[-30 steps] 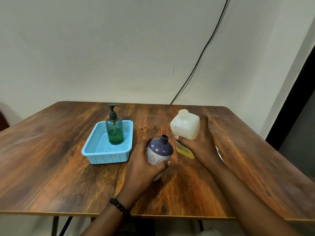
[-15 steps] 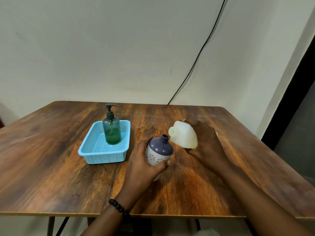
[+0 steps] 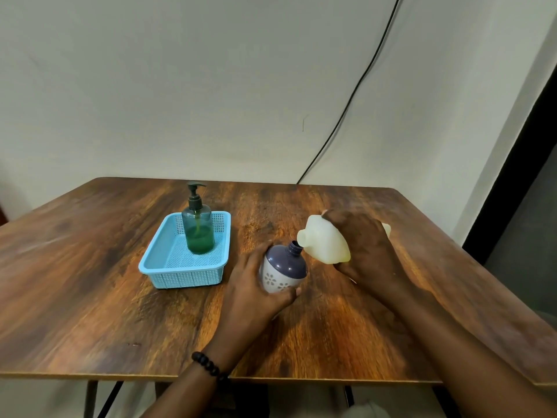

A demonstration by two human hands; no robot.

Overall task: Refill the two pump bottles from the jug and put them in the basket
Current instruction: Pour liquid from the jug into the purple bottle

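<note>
A purple-topped white bottle (image 3: 283,268) with flower marks stands on the table, its pump off and neck uncovered. My left hand (image 3: 251,289) grips its side. My right hand (image 3: 366,251) holds a pale translucent jug (image 3: 324,244) tipped over to the left, its spout right at the bottle's neck. A green pump bottle (image 3: 197,230) with its dark pump on stands upright in the light blue basket (image 3: 184,277) to the left.
The wooden table (image 3: 90,297) has its front edge close to me and its right edge near a dark doorway. A black cable (image 3: 358,95) hangs down the wall behind. A bead bracelet (image 3: 208,365) is on my left wrist.
My right hand has tipped the jug from upright onto its side and brought the spout down to the purple bottle's neck. My left hand stays on that bottle.
</note>
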